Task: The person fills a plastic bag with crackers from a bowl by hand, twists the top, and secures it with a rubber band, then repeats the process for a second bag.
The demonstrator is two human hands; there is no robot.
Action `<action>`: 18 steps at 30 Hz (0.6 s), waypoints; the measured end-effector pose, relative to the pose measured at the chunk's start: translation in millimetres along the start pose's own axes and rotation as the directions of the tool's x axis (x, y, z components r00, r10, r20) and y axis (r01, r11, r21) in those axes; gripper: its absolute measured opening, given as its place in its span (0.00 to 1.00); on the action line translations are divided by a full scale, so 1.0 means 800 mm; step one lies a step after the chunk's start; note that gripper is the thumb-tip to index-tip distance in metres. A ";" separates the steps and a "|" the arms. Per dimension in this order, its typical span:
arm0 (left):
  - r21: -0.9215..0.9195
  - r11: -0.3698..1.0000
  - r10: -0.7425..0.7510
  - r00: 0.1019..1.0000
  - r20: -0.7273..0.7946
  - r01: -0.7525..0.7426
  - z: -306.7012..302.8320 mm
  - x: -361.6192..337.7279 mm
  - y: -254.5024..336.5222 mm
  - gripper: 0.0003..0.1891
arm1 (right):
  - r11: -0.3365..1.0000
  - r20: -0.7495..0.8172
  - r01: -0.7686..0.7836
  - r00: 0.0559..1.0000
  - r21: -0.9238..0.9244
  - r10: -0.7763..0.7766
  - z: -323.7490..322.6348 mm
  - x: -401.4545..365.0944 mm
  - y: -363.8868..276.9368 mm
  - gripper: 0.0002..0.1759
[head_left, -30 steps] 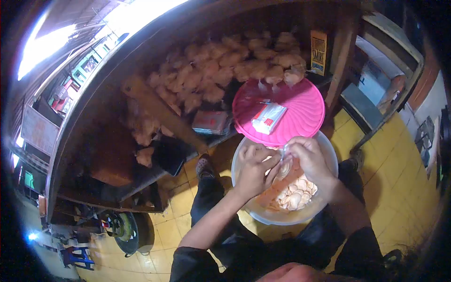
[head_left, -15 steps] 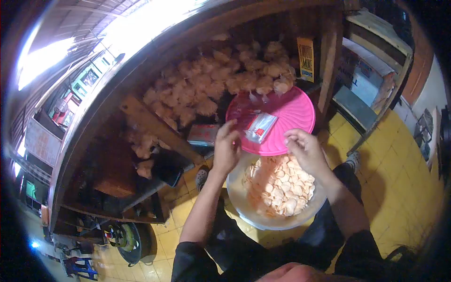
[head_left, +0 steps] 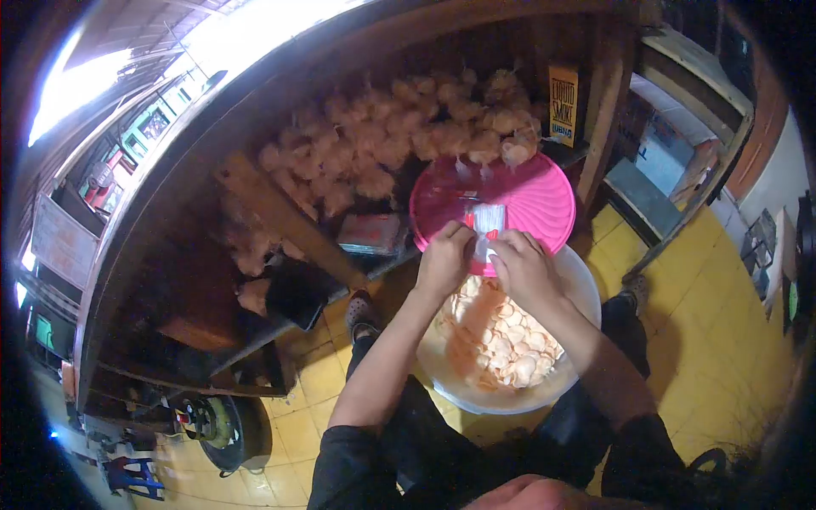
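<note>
My left hand [head_left: 448,257] and my right hand [head_left: 525,268] are close together over the near edge of a pink lid [head_left: 544,200]. Both have their fingers pinched on a small clear plastic bag [head_left: 482,248] with red print, held between them. Behind it, more clear plastic bags [head_left: 489,216] lie on the lid. Below my hands, between my knees, stands a wide pale tub [head_left: 583,293] holding many round, light orange crackers [head_left: 510,340]. The lid overlaps the tub's far side.
Filled, tied bags [head_left: 374,144] are heaped on the dark wooden shelf ahead, beside a yellow "Liquid Smoke" box [head_left: 563,104]. A wooden post [head_left: 285,217] slants at left, near a flat stack of packs [head_left: 371,233]. A black basin [head_left: 242,438] with a green gas cylinder stands on yellow tiles.
My hands have come together from either side of the lid. They now pinch a plastic bag between them. The view has shifted slightly.
</note>
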State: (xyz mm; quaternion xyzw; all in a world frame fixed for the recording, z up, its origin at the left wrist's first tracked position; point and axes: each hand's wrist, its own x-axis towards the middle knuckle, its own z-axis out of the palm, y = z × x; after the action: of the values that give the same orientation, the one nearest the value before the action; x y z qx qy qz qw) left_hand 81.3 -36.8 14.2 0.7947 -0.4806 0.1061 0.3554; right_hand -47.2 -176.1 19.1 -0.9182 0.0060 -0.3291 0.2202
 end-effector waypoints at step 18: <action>-0.105 0.994 0.004 0.997 -0.072 -0.012 0.013 -0.009 0.014 0.12 | 0.990 -0.225 -0.037 0.972 0.136 0.068 -0.028 0.016 0.005 0.04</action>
State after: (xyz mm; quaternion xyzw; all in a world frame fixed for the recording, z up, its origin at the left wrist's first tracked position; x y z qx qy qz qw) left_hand 66.2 -42.0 8.0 0.7686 -0.4757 0.1102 0.4134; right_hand -50.0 -190.4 40.4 -0.8572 0.0339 -0.4266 0.2866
